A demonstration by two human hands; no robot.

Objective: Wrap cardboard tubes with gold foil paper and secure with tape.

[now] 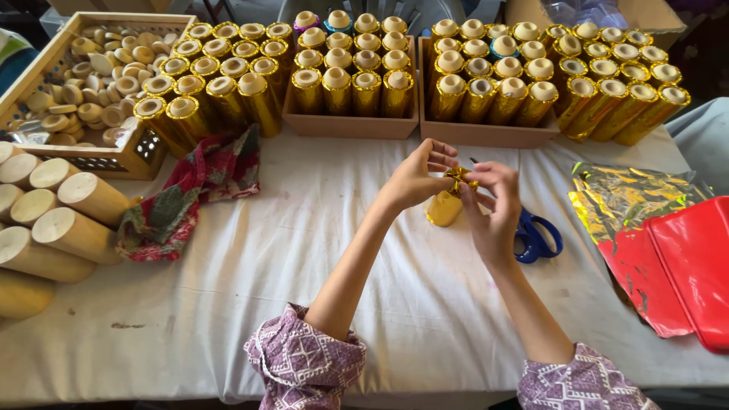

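My left hand [416, 179] and my right hand [491, 206] meet above the white cloth [304, 250] near the table's middle. Together they hold a small gold foil-wrapped piece [445, 206]. The fingertips of both hands pinch its crinkled foil top [458, 178]. The piece hangs a little above the cloth, tilted toward the left. Blue-handled scissors [538, 237] lie on the cloth just right of my right hand, partly hidden behind it.
Boxes of upright gold-wrapped cylinders [351, 76] line the far edge. At the back left stands a wooden crate [144, 148] of small wooden discs. Bare wooden cylinders [53, 220] lie left, beside a red patterned cloth [190, 193]. Gold foil sheets [630, 199] and red plastic [683, 266] lie right.
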